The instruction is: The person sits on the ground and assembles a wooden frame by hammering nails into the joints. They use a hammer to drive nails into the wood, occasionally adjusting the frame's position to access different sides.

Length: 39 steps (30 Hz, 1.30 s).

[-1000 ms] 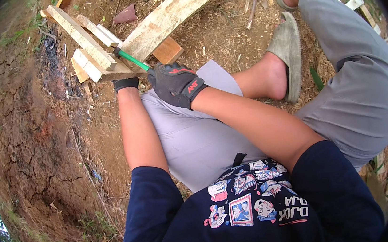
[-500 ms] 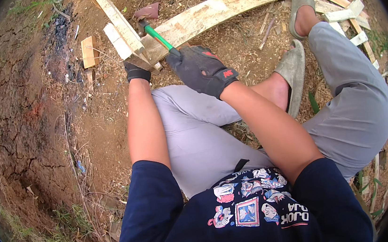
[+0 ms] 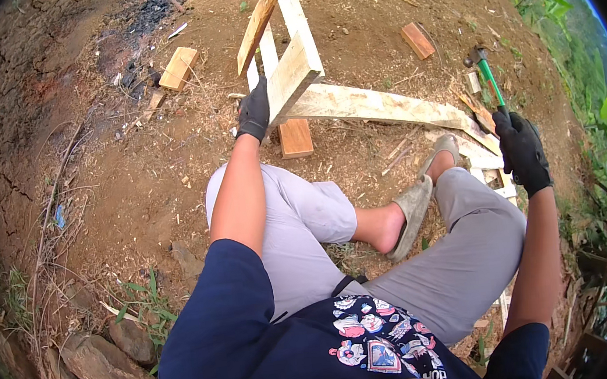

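Note:
In a black glove, my left hand (image 3: 254, 111) is closed on the near end of a nailed wooden frame (image 3: 293, 74) of pale boards. The frame stands tilted above the ground, with a browner board (image 3: 261, 24) along its left side. My right hand (image 3: 524, 153), gloved too, is wrapped round the grip of a hammer (image 3: 487, 75) with a green handle. Its metal head points away from me, far to the right of the frame. A long pale plank (image 3: 384, 109) runs from beneath the frame toward my feet.
A wood block (image 3: 296, 138) lies just under the frame. Other blocks lie left (image 3: 178, 69) and right (image 3: 417, 41) of it on the brown soil. Wood scraps (image 3: 489, 159) are heaped beyond my sandals (image 3: 413, 211). Stones (image 3: 108, 373) sit at the lower left, greenery at the right.
My right hand has swung the hammer away from the frame, out to the right. My left hand has raised and turned the frame, exposing a block below. The view has shifted too.

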### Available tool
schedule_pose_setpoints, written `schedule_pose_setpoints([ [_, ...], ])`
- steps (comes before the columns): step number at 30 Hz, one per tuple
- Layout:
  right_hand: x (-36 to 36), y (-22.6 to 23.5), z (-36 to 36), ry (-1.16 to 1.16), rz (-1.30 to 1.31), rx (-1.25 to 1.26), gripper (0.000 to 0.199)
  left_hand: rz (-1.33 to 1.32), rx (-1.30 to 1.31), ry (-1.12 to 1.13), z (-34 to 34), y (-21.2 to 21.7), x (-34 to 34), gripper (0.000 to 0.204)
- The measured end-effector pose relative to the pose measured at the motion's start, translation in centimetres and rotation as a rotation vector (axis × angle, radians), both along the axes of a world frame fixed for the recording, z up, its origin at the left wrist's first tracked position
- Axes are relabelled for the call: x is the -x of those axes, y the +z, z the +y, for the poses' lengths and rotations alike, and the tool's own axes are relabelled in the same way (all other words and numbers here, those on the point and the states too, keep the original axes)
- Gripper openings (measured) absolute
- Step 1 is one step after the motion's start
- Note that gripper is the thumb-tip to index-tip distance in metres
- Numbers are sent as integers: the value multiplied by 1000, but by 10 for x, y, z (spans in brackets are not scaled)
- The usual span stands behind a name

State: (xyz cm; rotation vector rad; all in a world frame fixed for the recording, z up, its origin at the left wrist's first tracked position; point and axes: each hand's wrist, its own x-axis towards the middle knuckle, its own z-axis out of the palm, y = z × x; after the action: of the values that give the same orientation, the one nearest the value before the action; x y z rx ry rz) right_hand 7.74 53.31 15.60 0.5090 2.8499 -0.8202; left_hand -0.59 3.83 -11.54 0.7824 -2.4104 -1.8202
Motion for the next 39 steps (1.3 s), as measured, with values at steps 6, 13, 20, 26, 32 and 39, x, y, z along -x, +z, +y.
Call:
schedule_pose_setpoints([
  [6, 40, -64, 30, 2, 331, 38, 46, 450, 592, -174, -1, 52, 2, 75],
  [13, 44, -49, -10, 146, 243, -145, 51, -52, 379, -53, 40, 122, 10, 83],
  [20, 31, -29, -31, 42, 10, 8, 53, -174, 111, -79, 72, 89, -16, 84],
  [26, 32, -48, -7, 99, -8, -99, 54, -18, 142, -151, 59, 69, -1, 85],
  [32, 30, -41, -9, 26, -129, -77, 48, -80, 35, -119, 59, 85, 15, 80],
  [39, 36, -72, 16, -7, -112, 67, 46, 55, 272, -137, 53, 78, -9, 70],
])
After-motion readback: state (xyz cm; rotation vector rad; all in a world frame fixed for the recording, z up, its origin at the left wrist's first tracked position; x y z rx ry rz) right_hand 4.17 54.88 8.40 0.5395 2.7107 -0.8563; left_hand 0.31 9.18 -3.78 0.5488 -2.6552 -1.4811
